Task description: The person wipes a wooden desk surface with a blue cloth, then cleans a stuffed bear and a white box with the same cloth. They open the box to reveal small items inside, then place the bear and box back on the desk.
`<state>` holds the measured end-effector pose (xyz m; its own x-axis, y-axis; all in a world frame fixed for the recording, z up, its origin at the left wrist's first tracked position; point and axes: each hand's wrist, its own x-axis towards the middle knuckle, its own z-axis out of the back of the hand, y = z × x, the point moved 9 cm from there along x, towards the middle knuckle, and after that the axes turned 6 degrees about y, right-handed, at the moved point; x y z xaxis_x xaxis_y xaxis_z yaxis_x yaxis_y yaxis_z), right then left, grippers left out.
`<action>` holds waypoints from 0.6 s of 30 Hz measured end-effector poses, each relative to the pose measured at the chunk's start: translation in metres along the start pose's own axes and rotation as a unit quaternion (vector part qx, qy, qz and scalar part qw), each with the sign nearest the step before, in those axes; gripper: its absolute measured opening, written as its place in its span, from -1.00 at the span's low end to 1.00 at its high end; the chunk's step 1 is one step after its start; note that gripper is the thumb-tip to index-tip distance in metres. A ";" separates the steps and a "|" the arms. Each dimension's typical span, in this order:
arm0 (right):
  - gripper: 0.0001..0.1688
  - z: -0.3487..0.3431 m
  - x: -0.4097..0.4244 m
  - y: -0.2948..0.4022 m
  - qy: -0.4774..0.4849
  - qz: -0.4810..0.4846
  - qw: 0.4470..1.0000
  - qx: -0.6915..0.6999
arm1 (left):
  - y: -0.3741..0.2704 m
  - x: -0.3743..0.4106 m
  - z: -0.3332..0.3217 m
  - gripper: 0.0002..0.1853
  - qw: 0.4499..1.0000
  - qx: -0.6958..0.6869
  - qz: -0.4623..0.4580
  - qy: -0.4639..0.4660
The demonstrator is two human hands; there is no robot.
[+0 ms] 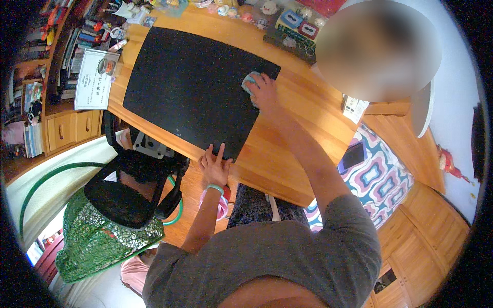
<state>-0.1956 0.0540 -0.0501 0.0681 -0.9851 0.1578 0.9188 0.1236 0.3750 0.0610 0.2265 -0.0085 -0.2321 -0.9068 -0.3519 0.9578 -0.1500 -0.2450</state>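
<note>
A large black desk mat (192, 84) lies on the wooden desk (285, 161). Near the mat's right edge, my right hand (264, 92) presses a light blue-grey cloth (248, 82) against its surface. My left hand (215, 165), with a pale green bangle (215, 187) at the wrist, rests with spread fingers on the mat's near corner at the desk edge. Nothing shows in its grip. Faint light marks (178, 133) are visible on the mat a little left of that hand.
A certificate sheet (94, 82) and a glass jar (103, 66) stand at the desk's left end. Small figurines (231, 11) and tissue packs (291, 19) line the far side. A black office chair (119, 192) is at left; a phone (353, 156) lies on a patterned cushion at right.
</note>
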 end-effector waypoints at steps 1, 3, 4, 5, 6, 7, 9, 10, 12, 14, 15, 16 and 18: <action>-0.61 0.003 0.008 -0.003 -0.021 0.003 1.000 -0.005 | 0.000 0.001 -0.001 -0.34 1.000 0.000 -0.002 -0.005; -0.62 0.022 0.033 -0.040 -0.041 -0.077 0.996 -0.002 | 0.001 -0.007 0.000 -0.34 1.000 -0.002 0.001 -0.006; -0.62 0.031 0.039 -0.055 -0.055 -0.117 0.992 -0.002 | 0.000 -0.004 0.001 -0.34 1.000 -0.004 -0.003 -0.007; -0.57 0.032 0.034 -0.055 -0.052 -0.128 0.990 -0.024 | 0.000 -0.002 0.003 -0.34 1.000 -0.005 -0.008 -0.008; -0.51 0.030 0.025 -0.051 -0.049 -0.138 0.988 -0.048 | 0.000 -0.001 0.002 -0.34 1.000 0.001 -0.001 -0.002; -0.45 0.029 0.013 -0.046 -0.045 -0.148 0.985 -0.072 | 0.000 -0.001 0.001 -0.34 1.000 0.007 0.005 0.004; -0.49 0.026 -0.036 -0.014 -0.020 -0.114 0.991 -0.073 | 0.002 -0.002 -0.001 -0.33 1.000 0.005 0.019 0.006; -0.51 0.025 -0.050 -0.005 -0.007 -0.098 0.992 -0.074 | 0.002 -0.004 -0.002 -0.33 1.000 0.001 0.021 0.005; -0.54 0.028 -0.036 -0.013 -0.016 -0.092 0.991 -0.095 | 0.001 -0.005 -0.003 -0.33 1.000 -0.003 0.015 -0.006; -0.56 0.033 -0.006 -0.032 -0.005 -0.121 0.986 -0.112 | 0.002 -0.005 -0.003 -0.32 1.000 -0.003 0.003 -0.029; -0.57 0.043 0.017 -0.044 0.009 -0.152 0.981 -0.118 | 0.001 -0.004 -0.004 -0.32 1.000 0.000 0.006 -0.023; -0.58 0.047 0.029 -0.051 0.023 -0.183 0.975 -0.124 | 0.001 -0.002 -0.003 -0.32 1.000 0.003 0.009 -0.018; -0.56 0.030 0.010 -0.046 -0.010 -0.165 0.977 -0.133 | 0.002 -0.002 0.002 -0.31 1.000 0.010 0.010 -0.015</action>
<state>-0.2485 0.0418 -0.0383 -0.2540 -0.9633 0.0871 0.9582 -0.2383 0.1587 0.0638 0.2275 -0.0068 -0.2086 -0.9213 -0.3282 0.9652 -0.1398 -0.2211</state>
